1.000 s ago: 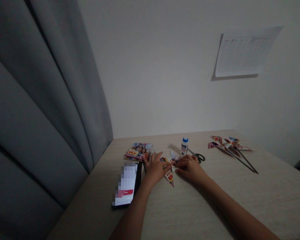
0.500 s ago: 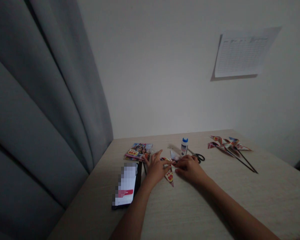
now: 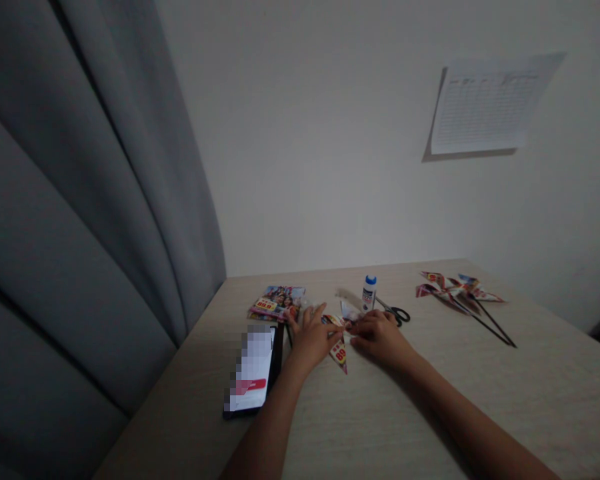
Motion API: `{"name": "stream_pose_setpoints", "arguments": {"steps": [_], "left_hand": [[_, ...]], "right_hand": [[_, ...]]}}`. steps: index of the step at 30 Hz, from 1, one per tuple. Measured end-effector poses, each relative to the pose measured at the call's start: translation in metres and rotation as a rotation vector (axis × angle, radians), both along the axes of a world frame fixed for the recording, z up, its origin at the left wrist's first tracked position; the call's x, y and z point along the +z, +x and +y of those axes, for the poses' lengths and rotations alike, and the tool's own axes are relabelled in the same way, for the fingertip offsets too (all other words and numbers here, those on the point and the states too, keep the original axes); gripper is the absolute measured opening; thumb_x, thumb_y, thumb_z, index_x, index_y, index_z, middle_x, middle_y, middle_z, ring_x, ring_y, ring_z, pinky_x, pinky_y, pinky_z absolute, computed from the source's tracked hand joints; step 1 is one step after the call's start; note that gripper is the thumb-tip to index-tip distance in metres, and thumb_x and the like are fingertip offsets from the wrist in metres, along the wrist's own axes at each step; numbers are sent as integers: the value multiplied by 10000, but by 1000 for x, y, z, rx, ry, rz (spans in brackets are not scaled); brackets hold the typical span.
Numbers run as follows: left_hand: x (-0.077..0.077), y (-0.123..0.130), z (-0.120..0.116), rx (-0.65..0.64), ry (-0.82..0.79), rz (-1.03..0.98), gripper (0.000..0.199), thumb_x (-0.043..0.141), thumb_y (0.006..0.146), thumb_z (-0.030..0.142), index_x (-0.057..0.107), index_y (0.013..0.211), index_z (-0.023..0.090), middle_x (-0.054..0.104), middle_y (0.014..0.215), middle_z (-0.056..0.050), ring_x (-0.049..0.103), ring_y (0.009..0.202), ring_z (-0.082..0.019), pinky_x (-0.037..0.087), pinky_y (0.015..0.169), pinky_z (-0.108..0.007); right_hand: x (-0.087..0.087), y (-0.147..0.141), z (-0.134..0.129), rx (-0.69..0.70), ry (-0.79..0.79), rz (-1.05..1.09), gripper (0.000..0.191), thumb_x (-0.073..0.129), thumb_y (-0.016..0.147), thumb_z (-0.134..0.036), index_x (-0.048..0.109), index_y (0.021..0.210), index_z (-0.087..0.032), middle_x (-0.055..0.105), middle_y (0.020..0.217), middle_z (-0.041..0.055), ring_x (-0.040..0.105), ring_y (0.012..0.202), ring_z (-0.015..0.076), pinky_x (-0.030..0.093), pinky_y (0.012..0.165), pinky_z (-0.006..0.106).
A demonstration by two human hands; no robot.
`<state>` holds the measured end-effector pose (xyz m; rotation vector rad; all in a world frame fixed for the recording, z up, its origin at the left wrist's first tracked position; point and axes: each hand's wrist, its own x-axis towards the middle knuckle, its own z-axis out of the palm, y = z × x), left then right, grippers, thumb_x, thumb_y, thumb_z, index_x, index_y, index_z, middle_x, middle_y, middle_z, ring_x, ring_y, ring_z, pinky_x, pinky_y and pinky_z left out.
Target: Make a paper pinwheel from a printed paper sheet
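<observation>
A folded paper pinwheel (image 3: 339,352) with printed colours lies on the table between my hands. My left hand (image 3: 314,335) rests on its left side, fingers spread, with the index fingertip touching the paper near its centre. Fingers bent together, my right hand (image 3: 379,335) grips the pinwheel's right part; the fingertips partly hide the paper. Just behind my right hand stands a white glue bottle (image 3: 369,295) with a blue cap. Black-handled scissors (image 3: 399,315) lie to the right of the bottle, partly covered by my right hand.
A lit phone (image 3: 254,373) lies left of my left forearm. Behind it is a stack of printed paper (image 3: 276,303). Pinwheels (image 3: 453,288) with dark sticks (image 3: 495,328) lie at the right of the table (image 3: 350,427). A curtain (image 3: 130,167) hangs at the left.
</observation>
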<state>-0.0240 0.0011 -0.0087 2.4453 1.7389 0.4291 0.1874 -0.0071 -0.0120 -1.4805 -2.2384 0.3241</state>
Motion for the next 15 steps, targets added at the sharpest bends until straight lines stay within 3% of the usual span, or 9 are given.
{"name": "stream_pose_setpoints", "arguments": {"steps": [15], "left_hand": [[-2,-3,2,-6,-36,-7,280,532,919,539,691,1148,514,365,1585,24,253,1455,-346,-61,1078,-763]], "right_hand": [[0,2,1,22,-7,19,222,634,837,-393,777,984,-306,751,1059,46,567,1128,284,289,1022,492]]}}
